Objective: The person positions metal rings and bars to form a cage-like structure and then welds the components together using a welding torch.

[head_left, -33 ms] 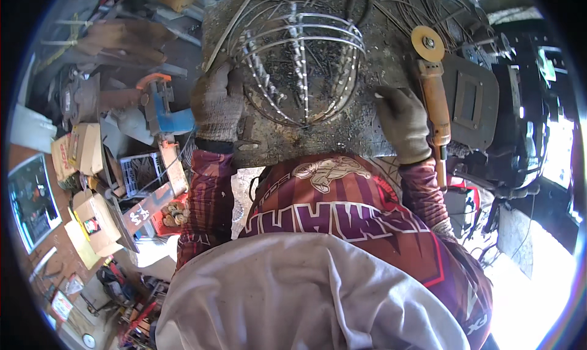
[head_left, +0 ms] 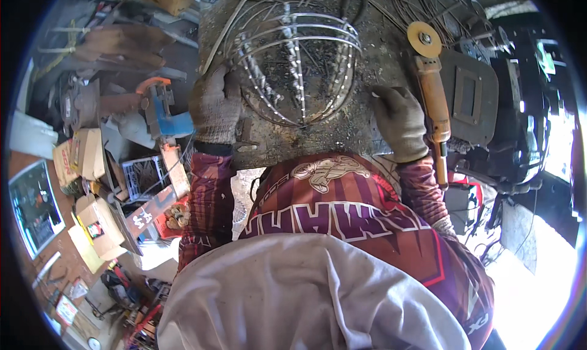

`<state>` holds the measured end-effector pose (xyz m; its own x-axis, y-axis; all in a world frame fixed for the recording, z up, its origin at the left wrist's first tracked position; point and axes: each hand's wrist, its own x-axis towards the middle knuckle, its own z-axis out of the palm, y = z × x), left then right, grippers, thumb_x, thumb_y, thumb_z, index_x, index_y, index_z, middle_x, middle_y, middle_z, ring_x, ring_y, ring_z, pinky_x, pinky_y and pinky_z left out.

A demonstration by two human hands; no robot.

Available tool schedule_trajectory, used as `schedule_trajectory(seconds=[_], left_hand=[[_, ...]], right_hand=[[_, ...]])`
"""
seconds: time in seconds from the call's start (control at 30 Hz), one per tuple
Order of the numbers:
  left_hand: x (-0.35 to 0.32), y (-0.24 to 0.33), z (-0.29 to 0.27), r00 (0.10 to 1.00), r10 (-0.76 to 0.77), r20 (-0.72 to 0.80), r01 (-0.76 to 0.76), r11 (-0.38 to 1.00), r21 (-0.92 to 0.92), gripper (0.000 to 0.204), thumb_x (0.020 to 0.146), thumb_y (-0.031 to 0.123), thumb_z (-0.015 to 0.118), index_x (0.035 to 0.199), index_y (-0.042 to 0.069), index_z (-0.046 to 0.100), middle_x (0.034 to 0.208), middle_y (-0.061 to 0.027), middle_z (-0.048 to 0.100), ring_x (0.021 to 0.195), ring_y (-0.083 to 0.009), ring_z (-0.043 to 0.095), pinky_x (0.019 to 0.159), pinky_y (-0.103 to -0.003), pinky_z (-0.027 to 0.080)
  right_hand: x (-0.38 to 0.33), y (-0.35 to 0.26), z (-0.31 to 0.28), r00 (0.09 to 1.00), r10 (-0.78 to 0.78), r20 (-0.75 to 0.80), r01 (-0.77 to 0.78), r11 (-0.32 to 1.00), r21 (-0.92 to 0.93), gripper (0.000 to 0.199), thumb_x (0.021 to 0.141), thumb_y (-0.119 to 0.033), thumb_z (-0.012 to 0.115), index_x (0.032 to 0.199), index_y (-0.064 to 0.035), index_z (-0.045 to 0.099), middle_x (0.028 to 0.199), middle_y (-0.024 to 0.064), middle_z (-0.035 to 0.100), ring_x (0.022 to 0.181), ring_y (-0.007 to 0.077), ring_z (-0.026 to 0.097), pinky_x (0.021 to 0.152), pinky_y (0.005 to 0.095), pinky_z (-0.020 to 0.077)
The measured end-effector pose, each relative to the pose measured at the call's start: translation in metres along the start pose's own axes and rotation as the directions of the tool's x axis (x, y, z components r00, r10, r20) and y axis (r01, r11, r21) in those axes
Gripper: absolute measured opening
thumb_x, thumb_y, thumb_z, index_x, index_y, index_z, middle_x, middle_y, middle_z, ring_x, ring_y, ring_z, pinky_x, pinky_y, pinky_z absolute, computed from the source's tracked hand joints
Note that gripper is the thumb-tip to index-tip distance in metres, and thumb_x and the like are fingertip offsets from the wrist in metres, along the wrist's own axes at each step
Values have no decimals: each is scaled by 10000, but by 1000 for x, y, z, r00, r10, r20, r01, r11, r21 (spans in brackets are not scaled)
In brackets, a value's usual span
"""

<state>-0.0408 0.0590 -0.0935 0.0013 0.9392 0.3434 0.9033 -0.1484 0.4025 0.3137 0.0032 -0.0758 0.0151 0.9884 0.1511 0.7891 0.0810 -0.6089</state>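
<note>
A dome-shaped cage of bent metal rods [head_left: 299, 44] rests on the dark, dirty workbench [head_left: 275, 145], with curved ribs meeting near me and several hoops across them. My left hand [head_left: 215, 108], in a knitted work glove, lies at the bench's left edge beside the cage without holding it. Its thumb stands apart from loosely bent fingers. To the right of the cage, my gloved right hand [head_left: 400, 121] is closed, fingers curled in. A small pale tip shows at its fingers; what it is I cannot make out. Just beyond that hand lies an angle grinder [head_left: 434, 93] with a yellowish disc.
A dark welding mask [head_left: 471, 99] lies right of the grinder. Wire coils [head_left: 437, 7] fill the far right, and pliers [head_left: 353, 4] lie behind the cage. On the left stand a blue-and-orange tool [head_left: 168, 111], cardboard boxes [head_left: 98, 224] and a crate [head_left: 143, 176].
The whole view has shifted very slightly to the left and up. Both hands and the rod cage keep their places relative to one another.
</note>
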Motion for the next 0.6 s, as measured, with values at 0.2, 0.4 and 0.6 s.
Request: schedule_trajectory(seconds=[0.2, 0.4, 0.6], left_hand=[[-9, -10, 10, 996, -58, -69, 42, 977, -211, 364, 954, 139, 699, 1267, -42, 650, 1111, -184, 738, 1036, -262, 712, 940, -380, 540], [-2, -4, -15, 959, 172, -225, -196, 977, -88, 310, 945, 206, 710, 1188, 14, 707, 1148, -173, 740, 1036, -299, 721, 920, -393, 557], [33, 56, -45, 962, 272, -23, -270, 961, 64, 270, 918, 255, 746, 1118, 74, 757, 1082, -154, 743, 1027, -343, 697, 917, -425, 544]], right_hand=[[-8, 1, -2, 1000, 0, 25, 2, 997, -72, 232, 876, -214, 724, 1087, -126, 760, 1121, 142, 702, 1011, 338, 695, 877, 430, 558], [-8, 8, 3, 964, -106, -245, 87, 992, -88, 228, 884, -226, 734, 1085, -122, 759, 1100, 147, 704, 985, 348, 695, 877, 429, 552], [40, 10, 12, 976, -86, -202, 92, 995, 23, 229, 900, -248, 718, 1078, -110, 757, 972, 148, 723, 985, 355, 689, 856, 438, 547]])
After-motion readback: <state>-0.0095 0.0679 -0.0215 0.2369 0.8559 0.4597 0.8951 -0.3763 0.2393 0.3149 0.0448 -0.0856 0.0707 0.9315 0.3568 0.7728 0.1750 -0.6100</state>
